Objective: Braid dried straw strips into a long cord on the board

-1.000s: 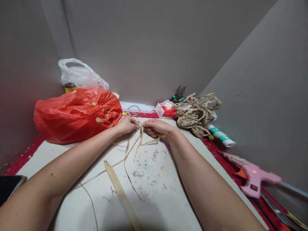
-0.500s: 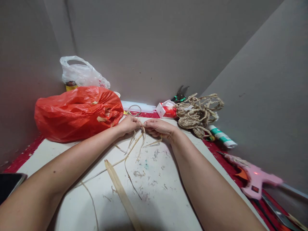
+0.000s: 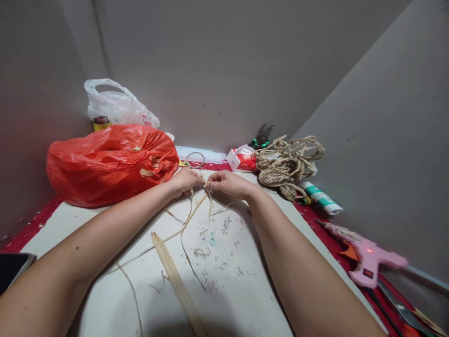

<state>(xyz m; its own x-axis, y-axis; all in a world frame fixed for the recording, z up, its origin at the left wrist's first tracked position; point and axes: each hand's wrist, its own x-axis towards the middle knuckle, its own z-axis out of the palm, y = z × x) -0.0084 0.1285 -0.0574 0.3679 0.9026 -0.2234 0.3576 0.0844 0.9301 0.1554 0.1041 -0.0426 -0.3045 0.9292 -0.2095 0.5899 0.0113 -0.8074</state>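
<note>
Both hands meet over the far half of a stained white board (image 3: 242,299). My left hand (image 3: 185,180) is closed, pinching thin tan plant-fibre strips (image 3: 210,201) where they come together. Opposite it, my right hand (image 3: 229,183) pinches the same bunch between thumb and forefinger. Loose ends hang down from the fingertips and trail over the board. What exactly lies between the fingertips is too small to make out. Nearer me rests a wide flat tan strip (image 3: 175,276), apart from both hands. A thin curved strand (image 3: 131,290) lies left of it.
A red plastic bag (image 3: 112,164) with tan pieces showing stands at left, a white bag (image 3: 112,103) behind it. Along the right are coiled rope (image 3: 280,168), a tissue pack (image 3: 245,159), pruning shears (image 3: 262,136), a green-white roll (image 3: 322,199) and a pink glue gun (image 3: 370,262).
The loose strip ends below my fingers have shifted; one on the right is now less visible. My right fingers have changed their grip slightly. The whole view has moved a little.
</note>
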